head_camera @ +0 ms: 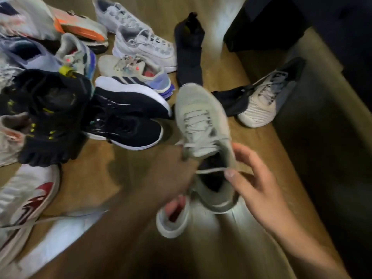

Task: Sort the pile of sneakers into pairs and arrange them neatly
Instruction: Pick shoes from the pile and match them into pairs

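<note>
A view from above of a wooden floor (231,63) strewn with unsorted sneakers. The picture is blurred by motion.

At the centre, a grey-green sneaker (201,121) is held up off the floor, toe pointing away, its laces loose. The left hand (171,174), in deep shadow, comes in from the lower left; its fingers curl onto the sneaker's side by the lace eyelets and appear to grip it there. The right hand (255,178) sits just beside the heel collar with its fingers spread and relaxed, thumb tip touching a stray lace, not clamped on anything.

Just beneath the held sneaker lies a pale sneaker with a red lining (173,220); whether the left hand touches it cannot be told. To the left sits the pile, including two black sneakers with white soles (128,109), with a white pair (141,43) further back. A white and grey sneaker (261,101) lies apart on the right.

The held sneaker looks light, with a soft knit upper that would fold under a squeeze, and a firmer sole. The heel collar or the sole's edge likely gives the surest hold; the dangling laces could snag on neighbouring shoes.
</note>
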A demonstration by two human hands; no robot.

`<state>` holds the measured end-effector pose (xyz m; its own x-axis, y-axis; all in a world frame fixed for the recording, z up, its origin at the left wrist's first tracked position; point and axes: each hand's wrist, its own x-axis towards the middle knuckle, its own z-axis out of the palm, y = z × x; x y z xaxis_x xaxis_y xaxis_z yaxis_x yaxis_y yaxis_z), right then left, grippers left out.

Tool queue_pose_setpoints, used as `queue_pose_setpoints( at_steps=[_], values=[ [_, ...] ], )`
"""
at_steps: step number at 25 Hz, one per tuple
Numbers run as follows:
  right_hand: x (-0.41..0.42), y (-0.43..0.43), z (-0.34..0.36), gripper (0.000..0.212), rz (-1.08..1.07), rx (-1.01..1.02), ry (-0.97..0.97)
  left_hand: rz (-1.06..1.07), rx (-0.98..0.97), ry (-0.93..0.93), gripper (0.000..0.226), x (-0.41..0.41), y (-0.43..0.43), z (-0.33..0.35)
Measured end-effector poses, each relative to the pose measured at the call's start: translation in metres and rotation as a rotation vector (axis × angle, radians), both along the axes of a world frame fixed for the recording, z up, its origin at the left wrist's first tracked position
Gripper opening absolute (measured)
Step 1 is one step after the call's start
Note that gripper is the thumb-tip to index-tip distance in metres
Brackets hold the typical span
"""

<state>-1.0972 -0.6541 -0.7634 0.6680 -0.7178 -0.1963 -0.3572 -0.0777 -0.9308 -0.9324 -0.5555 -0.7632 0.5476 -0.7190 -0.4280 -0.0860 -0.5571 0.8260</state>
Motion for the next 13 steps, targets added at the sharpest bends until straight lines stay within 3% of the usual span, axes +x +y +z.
queue_pose_setpoints(
  at_steps=[2,4,7,9,13],
  values=[
    [0.005,-0.027,0.0,0.059,-0.055,-0.098,0.096,-0.162,-0.039,-0.048,0.039,-0.029,-0.019,-0.004],
    [-0.003,-0.047,-0.016,0.066,-0.125,-0.154,0.273,-0.371,0.051,-0.167,0.054,-0.046,-0.022,-0.022],
    [-0.033,-0.058,-0.049,0.053,-0.23,-0.016,0.459,-0.674,0.342,-0.688,0.072,-0.033,0.007,-0.077],
    [-0.043,-0.06,-0.058,0.051,-0.219,0.054,0.488,-0.722,0.393,-0.801,0.068,-0.027,0.022,-0.099],
    [-0.054,-0.072,-0.056,0.052,-0.24,0.003,0.525,-0.512,0.476,-0.727,0.06,-0.026,0.011,-0.093]
  ],
)
